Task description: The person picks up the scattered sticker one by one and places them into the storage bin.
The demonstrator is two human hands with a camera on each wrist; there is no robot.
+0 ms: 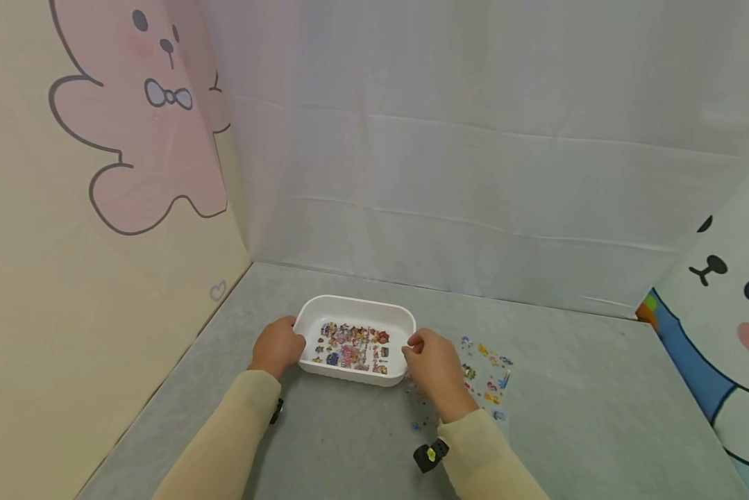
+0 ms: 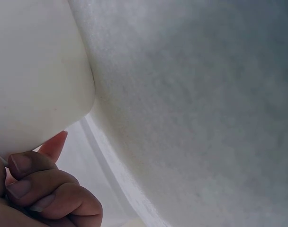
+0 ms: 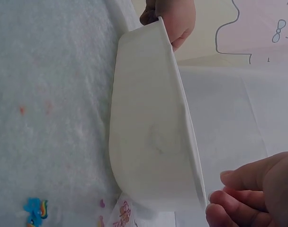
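Observation:
A white plastic tray (image 1: 355, 377) stands on the grey surface, with many small colourful cartoon stickers (image 1: 349, 337) lying in it. My left hand (image 1: 278, 347) grips the tray's left end; the left wrist view shows its curled fingers (image 2: 63, 194) at the rim. My right hand (image 1: 436, 368) is at the right end of the rim, fingers bent. In the right wrist view its thumb and fingertips (image 3: 224, 203) are close to the rim's corner, and whether they pinch it is unclear. Beside and partly under that hand lies a clear sheet of cartoon stickers (image 1: 491, 398).
A grey cloth-like covering (image 1: 599, 403) spreads over the work surface. White sheeting (image 1: 474, 173) hangs behind it. Cartoon-printed panels stand at both sides, a pink bear (image 1: 155, 153) on the left and a white animal (image 1: 724, 312) on the right.

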